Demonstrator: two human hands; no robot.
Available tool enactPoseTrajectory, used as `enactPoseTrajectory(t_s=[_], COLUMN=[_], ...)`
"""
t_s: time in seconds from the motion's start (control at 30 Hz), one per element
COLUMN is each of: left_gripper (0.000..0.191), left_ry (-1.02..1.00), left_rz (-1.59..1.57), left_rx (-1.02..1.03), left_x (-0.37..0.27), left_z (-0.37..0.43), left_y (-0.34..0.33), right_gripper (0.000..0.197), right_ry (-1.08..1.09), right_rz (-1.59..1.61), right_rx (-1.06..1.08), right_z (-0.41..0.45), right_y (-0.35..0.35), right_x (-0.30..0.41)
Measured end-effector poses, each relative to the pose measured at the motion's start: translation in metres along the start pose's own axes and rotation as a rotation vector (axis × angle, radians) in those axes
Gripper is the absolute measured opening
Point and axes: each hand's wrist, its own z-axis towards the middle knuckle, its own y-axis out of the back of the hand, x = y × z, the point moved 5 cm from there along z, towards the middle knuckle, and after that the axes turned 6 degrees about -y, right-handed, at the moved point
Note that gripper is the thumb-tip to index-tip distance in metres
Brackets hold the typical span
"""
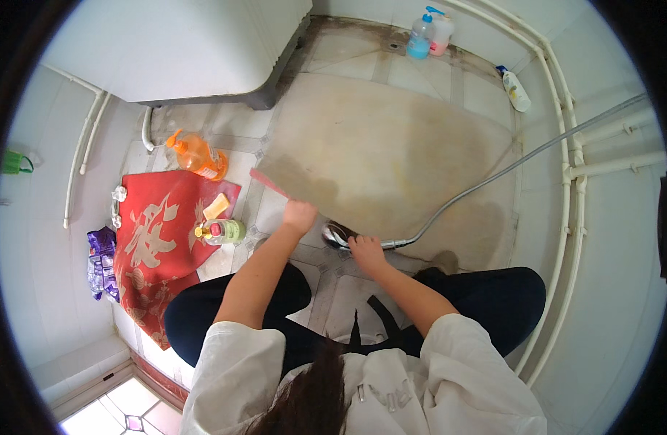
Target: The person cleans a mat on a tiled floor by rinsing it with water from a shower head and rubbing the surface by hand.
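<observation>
A large beige mat (387, 141) lies on the tiled floor in front of me, damp-looking in darker patches. Its near left edge is turned up and shows a reddish underside. My left hand (300, 216) grips that near edge. My right hand (367, 253) is closed around the handle of a chrome shower head (335, 235), just right of my left hand. From the handle, a flexible metal shower hose (474, 188) runs across the mat to the upper right. Something dark brown beside the shower head is partly hidden; I cannot tell what it is.
Left lie a red floral mat (154, 234), a soap bar (216, 206), a green pump bottle (228, 231) and an orange pump bottle (200, 156). Purple packaging (102, 263) leans at the wall. A white appliance (192, 49) stands behind; white pipes (566, 190) line the right wall.
</observation>
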Motion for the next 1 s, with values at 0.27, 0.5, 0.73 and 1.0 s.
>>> enactPoseTrajectory(t_s=[0.27,0.5,0.73,1.0], left_gripper=[0.018,0.021,0.014,0.010], left_ry=[-0.080,-0.064,-0.029,-0.076], left_rz=[0.243,0.186,0.037,0.026], left_rx=[-0.061,-0.305,-0.146,-0.207], left_x=[-0.006,0.005,0.004,0.003], left_z=[0.004,0.002,0.001,-0.009], left_y=[0.028,0.010,0.014,0.013], right_gripper=[0.028,0.026,0.021,0.020], right_ry=[-0.033,-0.035,0.060,0.124], right_rz=[-0.024,-0.130,-0.160,-0.088], right_rx=[0.101,0.061,-0.019,-0.085], right_z=[0.000,-0.008,0.000,0.031], right_y=[0.011,0.017,0.015,0.017], right_x=[-0.019,-0.034,-0.032,-0.004])
